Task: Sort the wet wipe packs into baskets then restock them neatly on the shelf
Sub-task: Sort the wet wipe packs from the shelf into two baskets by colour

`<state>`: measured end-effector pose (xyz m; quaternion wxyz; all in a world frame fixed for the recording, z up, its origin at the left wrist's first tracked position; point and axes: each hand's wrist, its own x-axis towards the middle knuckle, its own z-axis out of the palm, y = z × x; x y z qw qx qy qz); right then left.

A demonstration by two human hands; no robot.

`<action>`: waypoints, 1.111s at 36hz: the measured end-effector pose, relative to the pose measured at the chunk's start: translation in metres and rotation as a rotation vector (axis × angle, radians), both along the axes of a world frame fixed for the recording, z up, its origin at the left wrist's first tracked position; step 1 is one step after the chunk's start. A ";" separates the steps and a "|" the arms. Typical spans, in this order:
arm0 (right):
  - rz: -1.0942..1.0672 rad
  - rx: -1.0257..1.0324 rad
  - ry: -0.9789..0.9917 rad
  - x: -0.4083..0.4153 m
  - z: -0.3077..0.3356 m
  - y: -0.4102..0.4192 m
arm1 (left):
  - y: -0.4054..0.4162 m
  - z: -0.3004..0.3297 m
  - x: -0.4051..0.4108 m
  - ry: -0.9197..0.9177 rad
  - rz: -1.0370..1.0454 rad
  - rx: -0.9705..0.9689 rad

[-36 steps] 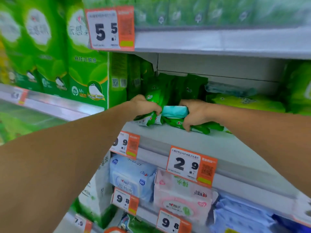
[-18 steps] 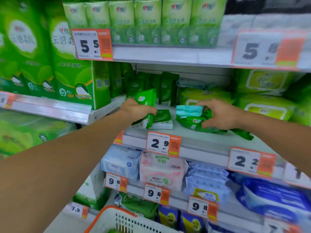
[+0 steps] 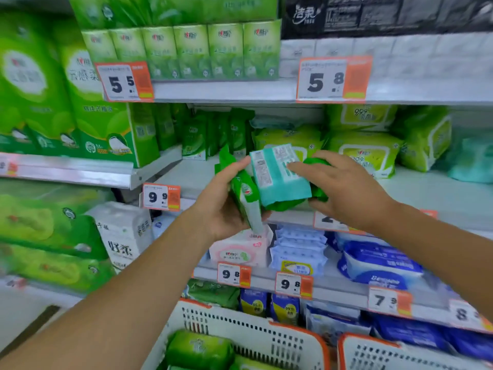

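1. Green wet wipe packs [image 3: 246,194] are gripped in the left hand [image 3: 221,206], fingers curled round them, out in front of the middle shelf [image 3: 426,193], past its front edge.
2. A teal pack [image 3: 277,177] lies tilted, its printed back upward, on top of another green pack [image 3: 317,180]; the right hand [image 3: 346,188] holds these from the right, its fingers lying across the teal pack's upper face and its thumb curled under.
3. The two handfuls touch in the middle, above the shelf's front edge and the partly hidden price tag [image 3: 329,222] there.
4. More dark green packs [image 3: 194,140] stand upright at the back left corner of the same shelf; yellow-green packs [image 3: 365,153] lie stacked toward its right end.
5. A white basket with an orange rim [image 3: 250,335] sits at the bottom of the view, below the hands, with green packs [image 3: 200,351] in it. A second basket [image 3: 400,353] stands just beside it on the right; what it contains cannot be seen.
6. The shelf below carries pink [image 3: 240,249] and blue packs [image 3: 298,249] behind 9.8 tags [image 3: 234,275].
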<state>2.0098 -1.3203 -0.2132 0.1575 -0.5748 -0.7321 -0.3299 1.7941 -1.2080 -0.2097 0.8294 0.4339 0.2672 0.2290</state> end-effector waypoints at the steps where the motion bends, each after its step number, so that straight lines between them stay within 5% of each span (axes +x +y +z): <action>1: 0.033 0.023 -0.030 -0.005 -0.006 -0.010 | -0.007 -0.003 -0.005 -0.064 -0.041 -0.025; 8: 0.105 0.060 0.094 -0.046 -0.061 -0.082 | -0.073 -0.047 -0.037 -0.384 -0.265 -0.134; 14: 0.175 0.004 0.261 -0.092 -0.099 -0.118 | -0.120 -0.087 -0.060 -0.426 -0.207 -0.290; 27: 0.130 -0.212 0.444 -0.098 -0.147 -0.138 | -0.123 -0.114 -0.058 0.309 0.012 -0.128; 38: 0.240 -0.363 1.442 -0.093 -0.138 -0.126 | -0.095 -0.129 -0.041 0.315 0.118 0.016; 40: 0.286 -0.347 1.852 -0.090 -0.128 -0.123 | -0.089 -0.128 -0.039 0.298 0.118 0.013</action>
